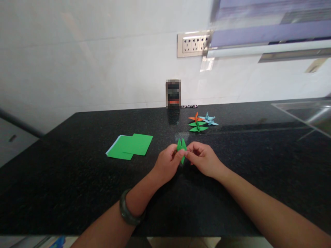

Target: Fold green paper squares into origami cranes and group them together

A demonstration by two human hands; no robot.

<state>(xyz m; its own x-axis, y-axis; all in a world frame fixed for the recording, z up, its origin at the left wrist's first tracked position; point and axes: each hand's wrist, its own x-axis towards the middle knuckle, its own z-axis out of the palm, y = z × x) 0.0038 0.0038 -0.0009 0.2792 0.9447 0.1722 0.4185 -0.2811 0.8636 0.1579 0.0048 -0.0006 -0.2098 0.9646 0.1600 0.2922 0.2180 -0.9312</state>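
A partly folded green origami paper (182,144), with two points sticking up, is held over the dark counter between both hands. My left hand (167,163) pinches it from the left, thumb across its front. From the right, my right hand (204,159) grips its edge between thumb and fingers. Beyond the hands sit several folded paper cranes: green ones (198,128), an orange one (196,118) and light blue ones (207,117). To the left lie green square paper sheets (141,144), overlapping, with pale blue edges showing underneath.
The black speckled counter (77,193) runs back to a white wall. A dark, pixelated upright object (173,94) stands against the wall, a patterned strap (189,106) beside it. A sink (312,115) is at the far right. Power sockets (193,44) are mounted above.
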